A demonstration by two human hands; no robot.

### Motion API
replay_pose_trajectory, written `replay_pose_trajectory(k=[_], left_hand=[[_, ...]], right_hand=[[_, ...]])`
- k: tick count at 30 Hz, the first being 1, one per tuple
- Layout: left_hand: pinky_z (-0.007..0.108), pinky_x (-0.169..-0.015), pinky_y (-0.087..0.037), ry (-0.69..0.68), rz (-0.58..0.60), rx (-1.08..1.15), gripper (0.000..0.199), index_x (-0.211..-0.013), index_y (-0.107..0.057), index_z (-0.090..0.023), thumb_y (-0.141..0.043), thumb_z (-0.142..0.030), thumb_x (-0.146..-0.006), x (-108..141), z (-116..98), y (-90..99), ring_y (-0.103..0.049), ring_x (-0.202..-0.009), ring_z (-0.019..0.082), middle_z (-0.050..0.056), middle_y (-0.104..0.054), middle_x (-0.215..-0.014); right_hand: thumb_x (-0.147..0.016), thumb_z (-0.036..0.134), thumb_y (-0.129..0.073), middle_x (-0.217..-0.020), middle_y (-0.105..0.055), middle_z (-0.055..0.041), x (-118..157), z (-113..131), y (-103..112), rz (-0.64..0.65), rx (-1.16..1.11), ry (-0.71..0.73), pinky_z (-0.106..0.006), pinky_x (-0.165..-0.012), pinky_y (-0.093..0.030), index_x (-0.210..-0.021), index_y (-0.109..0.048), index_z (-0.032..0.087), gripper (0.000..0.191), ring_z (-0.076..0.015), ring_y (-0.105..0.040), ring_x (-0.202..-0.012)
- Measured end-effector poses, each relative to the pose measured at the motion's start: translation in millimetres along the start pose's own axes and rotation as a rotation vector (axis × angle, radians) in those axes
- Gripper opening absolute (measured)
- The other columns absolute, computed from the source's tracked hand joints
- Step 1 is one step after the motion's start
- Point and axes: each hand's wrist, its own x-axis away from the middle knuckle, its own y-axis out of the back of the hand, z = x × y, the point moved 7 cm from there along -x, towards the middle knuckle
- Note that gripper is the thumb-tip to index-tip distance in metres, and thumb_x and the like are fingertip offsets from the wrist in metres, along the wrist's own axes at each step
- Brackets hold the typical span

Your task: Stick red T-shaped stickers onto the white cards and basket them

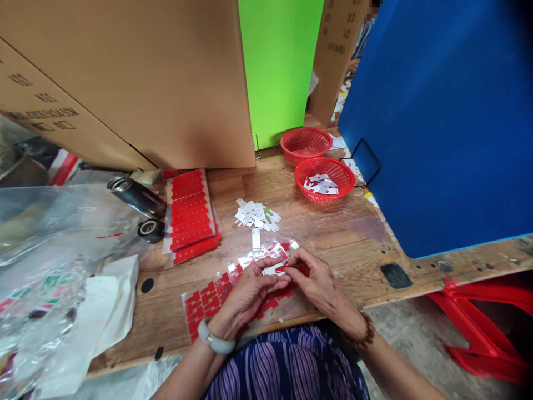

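Between the fingers of my left hand (246, 290) is a small flat white plate (271, 271). The fingertips of my right hand (320, 282) pinch a small red sticker (281, 269) at the plate's right end; whether it is stuck down there I cannot tell. Beneath both hands lies a clear sheet of red stickers (204, 303), partly covered by them. Just beyond the sheet, a loose pile of similar white plates (255, 213) rests on the wooden table, with one single plate (256, 239) nearer to me.
A red basket (347, 191) holds several plates; another red basket (306, 133) stands behind it. To the left are stacked red sticker sheets (189, 208), a dark flask (137, 197) and its cap (150, 230). Cardboard (166, 83), green (278, 66) and blue panels (449, 139) rise behind.
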Motion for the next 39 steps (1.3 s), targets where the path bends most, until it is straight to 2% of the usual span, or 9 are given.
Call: replay_pose_trajectory(k=[20, 28, 36, 39], left_hand=[[0.021, -0.074, -0.057, 0.003, 0.008, -0.004, 0.044, -0.101, -0.056, -0.010, -0.069, 0.006, -0.062, -3.4, 1.8, 2.3, -0.072, -0.073, 0.015, 0.011, -0.073, -0.090], [0.022, -0.074, -0.057, -0.039, -0.023, -0.046, 0.034, -0.098, -0.057, -0.011, -0.072, -0.005, -0.069, -6.2, 1.3, 5.9, -0.071, -0.069, 0.014, 0.009, -0.073, -0.085], [0.021, -0.066, -0.054, -0.167, -0.073, -0.201, 0.035, -0.096, -0.059, -0.013, -0.076, -0.015, -0.065, -8.1, -7.7, 7.6, -0.070, -0.060, 0.013, 0.005, -0.073, -0.071], [0.022, -0.068, -0.054, -0.167, -0.074, -0.222, 0.036, -0.096, -0.058, -0.013, -0.075, -0.016, -0.064, -7.5, -8.2, 7.4, -0.070, -0.061, 0.013, 0.005, -0.074, -0.069]], right_hand=[[-0.079, 0.015, -0.051, -0.073, -0.057, 0.0016, -1.4, 5.9, 0.2, 0.028, 0.072, -0.008, -0.024, -0.064, -0.039, -0.077, -0.053, 0.019, 0.005, -0.0132, -0.052, -0.067], [-0.079, 0.017, -0.051, -0.073, -0.056, 0.0020, -2.8, 3.7, -2.1, 0.029, 0.046, -0.024, -0.024, -0.065, -0.039, -0.077, -0.053, 0.020, 0.004, -0.0133, -0.052, -0.068], [-0.077, 0.020, -0.053, -0.070, -0.058, 0.0016, 3.1, -6.0, -7.6, -0.019, -0.055, -0.189, -0.027, -0.069, -0.040, -0.070, -0.055, 0.019, 0.007, -0.0148, -0.053, -0.069], [-0.076, 0.020, -0.054, -0.073, -0.057, 0.0007, 2.9, -1.8, -4.6, -0.066, -0.012, -0.144, -0.028, -0.072, -0.040, -0.067, -0.054, 0.019, 0.009, -0.0156, -0.054, -0.073]])
